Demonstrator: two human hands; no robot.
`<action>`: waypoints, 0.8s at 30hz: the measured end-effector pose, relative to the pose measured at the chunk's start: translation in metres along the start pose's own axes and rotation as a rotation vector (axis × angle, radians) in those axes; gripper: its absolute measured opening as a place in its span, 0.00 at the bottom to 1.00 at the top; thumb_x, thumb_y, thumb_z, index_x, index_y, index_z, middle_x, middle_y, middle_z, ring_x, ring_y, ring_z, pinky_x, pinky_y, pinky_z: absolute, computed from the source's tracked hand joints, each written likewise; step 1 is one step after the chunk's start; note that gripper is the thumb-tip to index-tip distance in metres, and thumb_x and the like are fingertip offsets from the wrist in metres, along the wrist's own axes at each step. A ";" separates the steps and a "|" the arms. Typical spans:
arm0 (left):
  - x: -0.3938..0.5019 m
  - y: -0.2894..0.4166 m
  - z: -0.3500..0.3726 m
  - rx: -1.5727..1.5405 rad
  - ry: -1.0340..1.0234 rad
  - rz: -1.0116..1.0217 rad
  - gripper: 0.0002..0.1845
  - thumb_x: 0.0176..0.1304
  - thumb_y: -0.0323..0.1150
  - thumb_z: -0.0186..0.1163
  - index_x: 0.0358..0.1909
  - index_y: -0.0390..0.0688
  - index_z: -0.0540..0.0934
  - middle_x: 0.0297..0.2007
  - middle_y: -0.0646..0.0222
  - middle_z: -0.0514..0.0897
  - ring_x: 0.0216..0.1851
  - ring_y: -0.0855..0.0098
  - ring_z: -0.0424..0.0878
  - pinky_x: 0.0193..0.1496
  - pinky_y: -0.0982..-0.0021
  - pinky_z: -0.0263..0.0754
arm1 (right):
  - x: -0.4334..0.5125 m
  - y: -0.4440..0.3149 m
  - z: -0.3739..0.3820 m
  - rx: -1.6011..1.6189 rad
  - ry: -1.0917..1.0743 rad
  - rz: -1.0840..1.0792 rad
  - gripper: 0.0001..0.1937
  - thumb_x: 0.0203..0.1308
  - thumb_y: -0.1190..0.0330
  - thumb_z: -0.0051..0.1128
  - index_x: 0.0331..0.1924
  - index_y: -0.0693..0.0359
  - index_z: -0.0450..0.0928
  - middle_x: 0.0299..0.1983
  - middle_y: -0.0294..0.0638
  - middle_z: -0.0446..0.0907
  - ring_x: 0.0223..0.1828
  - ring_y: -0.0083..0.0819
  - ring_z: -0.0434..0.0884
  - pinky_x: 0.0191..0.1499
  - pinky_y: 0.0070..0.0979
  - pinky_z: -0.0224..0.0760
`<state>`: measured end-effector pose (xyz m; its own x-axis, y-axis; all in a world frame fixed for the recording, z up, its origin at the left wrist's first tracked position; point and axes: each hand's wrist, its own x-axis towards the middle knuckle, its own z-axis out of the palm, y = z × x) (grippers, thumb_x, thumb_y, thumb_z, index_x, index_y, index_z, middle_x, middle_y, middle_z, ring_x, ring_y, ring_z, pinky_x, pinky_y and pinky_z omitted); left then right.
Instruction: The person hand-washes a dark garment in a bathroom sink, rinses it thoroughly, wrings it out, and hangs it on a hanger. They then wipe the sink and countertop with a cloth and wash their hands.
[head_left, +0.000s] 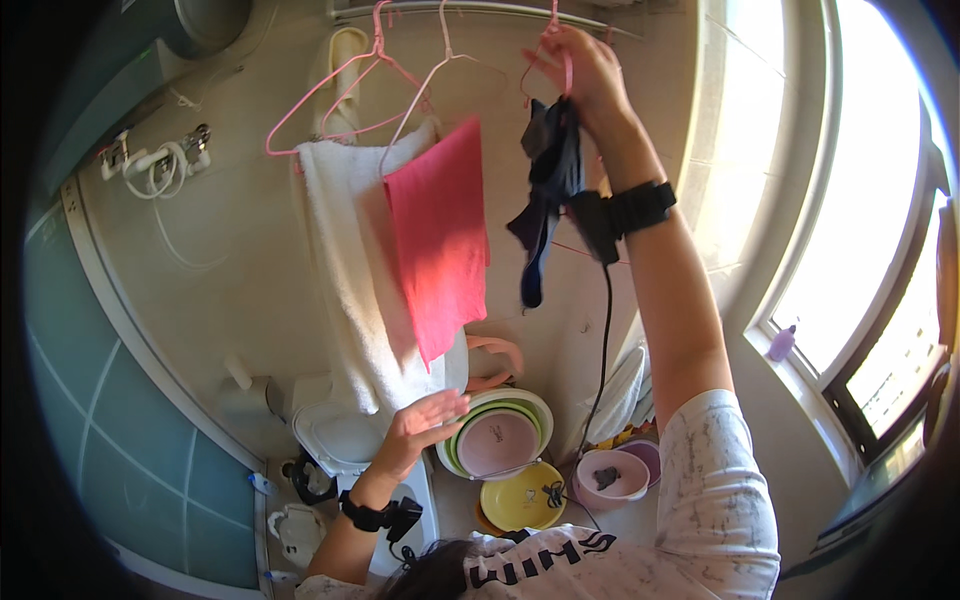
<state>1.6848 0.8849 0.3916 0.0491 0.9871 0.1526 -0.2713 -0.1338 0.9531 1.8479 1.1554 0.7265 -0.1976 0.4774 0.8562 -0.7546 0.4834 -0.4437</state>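
Note:
My right hand (589, 71) is raised to the rail at the top and is closed around a pink clothes hanger (555, 16) near its neck. A dark navy garment (551, 165) hangs just below that hand, beside the wrist strap. My left hand (429, 425) is held lower, with its fingers extended and nothing in it. Above it hang a white towel (360, 262) and a bright pink cloth (442, 240). Pink hangers (289, 112) and a pale hanger (420, 94) are at the top of these cloths.
A metal rail (480, 9) runs overhead. Below stand a toilet (341, 439), stacked basins (499, 442), a yellow basin (521, 495) and a pink bucket (611, 480). A bright window (862, 172) is at right, with a purple bottle (782, 343) on its sill. A cable hangs from my right wrist.

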 end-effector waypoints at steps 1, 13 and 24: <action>-0.010 -0.005 -0.007 0.012 0.026 -0.029 0.27 0.58 0.24 0.60 0.60 0.32 0.66 0.55 0.55 0.75 0.57 0.66 0.74 0.60 0.68 0.67 | 0.009 0.001 -0.007 0.006 0.024 0.021 0.09 0.57 0.75 0.51 0.37 0.75 0.74 0.33 0.42 0.75 0.36 0.30 0.78 0.55 0.40 0.75; -0.067 -0.011 -0.002 0.166 0.349 -0.073 0.17 0.63 0.28 0.57 0.52 0.32 0.73 0.40 0.58 0.83 0.44 0.69 0.81 0.50 0.70 0.75 | -0.019 0.051 -0.048 -0.010 -0.079 0.217 0.11 0.59 0.74 0.50 0.43 0.71 0.71 0.37 0.40 0.74 0.40 0.31 0.76 0.50 0.31 0.73; 0.177 0.066 0.048 1.130 0.392 0.692 0.42 0.50 0.34 0.69 0.64 0.33 0.58 0.58 0.44 0.69 0.59 0.57 0.71 0.61 0.64 0.65 | -0.067 0.042 -0.029 -0.454 -0.206 0.116 0.26 0.47 0.61 0.69 0.46 0.67 0.72 0.38 0.42 0.76 0.40 0.34 0.75 0.45 0.26 0.70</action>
<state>1.7215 1.0460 0.4945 -0.0963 0.6255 0.7743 0.7995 -0.4147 0.4345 1.8477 1.1645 0.6426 -0.4182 0.4144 0.8084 -0.3814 0.7276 -0.5702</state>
